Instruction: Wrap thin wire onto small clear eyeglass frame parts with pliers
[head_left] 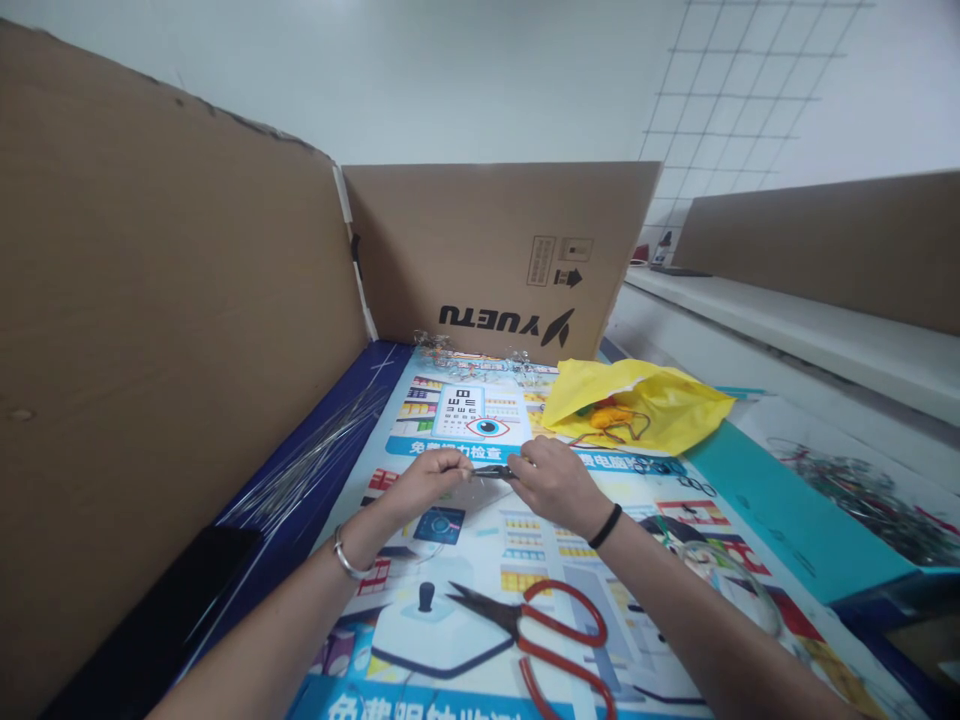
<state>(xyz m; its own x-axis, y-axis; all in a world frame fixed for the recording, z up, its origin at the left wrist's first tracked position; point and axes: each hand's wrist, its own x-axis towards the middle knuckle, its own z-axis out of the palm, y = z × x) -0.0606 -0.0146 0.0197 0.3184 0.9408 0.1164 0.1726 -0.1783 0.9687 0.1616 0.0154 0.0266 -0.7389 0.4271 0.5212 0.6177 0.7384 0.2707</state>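
My right hand (556, 482) is closed around a small pair of dark-jawed pliers (493, 471), whose jaws point left. At the tip of those jaws my left hand (435, 485) is pinched shut, and whatever lies between its fingertips is too small to make out. Nearer to me, a pair of scissors (517, 622) with red handles lies with its blades apart, pointing left. Both hands are over the printed poster sheet (480, 540) that covers the table.
A yellow bag (667, 405) holding an orange item lies at right. Thin straight wires (315, 455) run along the left side. Bent wire pieces (517, 368) lie at the back, with a tangle of wire (870, 490) far right. Cardboard panels (480, 250) stand behind and left.
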